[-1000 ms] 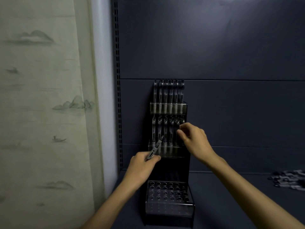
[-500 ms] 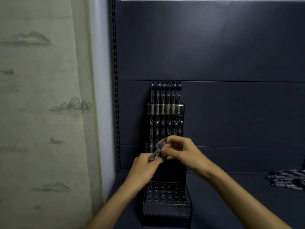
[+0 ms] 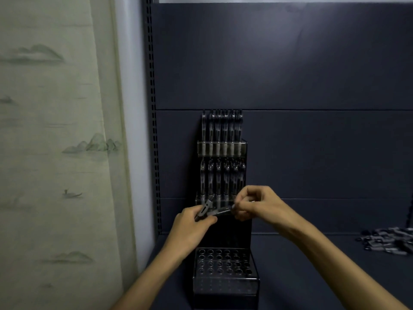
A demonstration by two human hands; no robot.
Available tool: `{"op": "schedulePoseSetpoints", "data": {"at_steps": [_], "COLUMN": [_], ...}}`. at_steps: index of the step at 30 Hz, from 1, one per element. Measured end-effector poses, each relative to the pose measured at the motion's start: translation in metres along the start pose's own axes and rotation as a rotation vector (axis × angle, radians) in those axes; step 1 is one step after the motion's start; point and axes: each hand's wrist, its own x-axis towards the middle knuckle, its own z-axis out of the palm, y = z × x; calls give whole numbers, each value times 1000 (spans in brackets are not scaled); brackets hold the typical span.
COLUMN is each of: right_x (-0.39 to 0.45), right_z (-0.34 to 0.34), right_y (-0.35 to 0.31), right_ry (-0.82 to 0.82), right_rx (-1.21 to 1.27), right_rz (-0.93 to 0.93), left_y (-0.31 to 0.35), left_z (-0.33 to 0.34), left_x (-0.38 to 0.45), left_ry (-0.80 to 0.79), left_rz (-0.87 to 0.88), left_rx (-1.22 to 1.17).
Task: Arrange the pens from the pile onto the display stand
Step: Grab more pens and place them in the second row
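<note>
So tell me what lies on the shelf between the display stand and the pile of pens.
Nothing: in the head view, the dark shelf is bare between the display stand and the pile of pens; only the right forearm crosses above.

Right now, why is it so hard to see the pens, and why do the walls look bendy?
Head view: dim light and dark shelving swallow the pens in the display stand; the pen between the left hand and right hand is soft; the pile is blurry; the wide lens curves the edges.
</note>
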Motion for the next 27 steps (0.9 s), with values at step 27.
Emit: {"op": "schedulePoseSetpoints", "data": {"at_steps": [27], "right_x": [38], "right_z": [-62], "right_y": [-19], "right_ry": [293], "right_rx": [-174], "right_rz": [-274], "left_y": [-3], "left_z": [-10], "left_x": [15], "left_ry": [103], "left_rz": [134], "left_rx": [141]}}
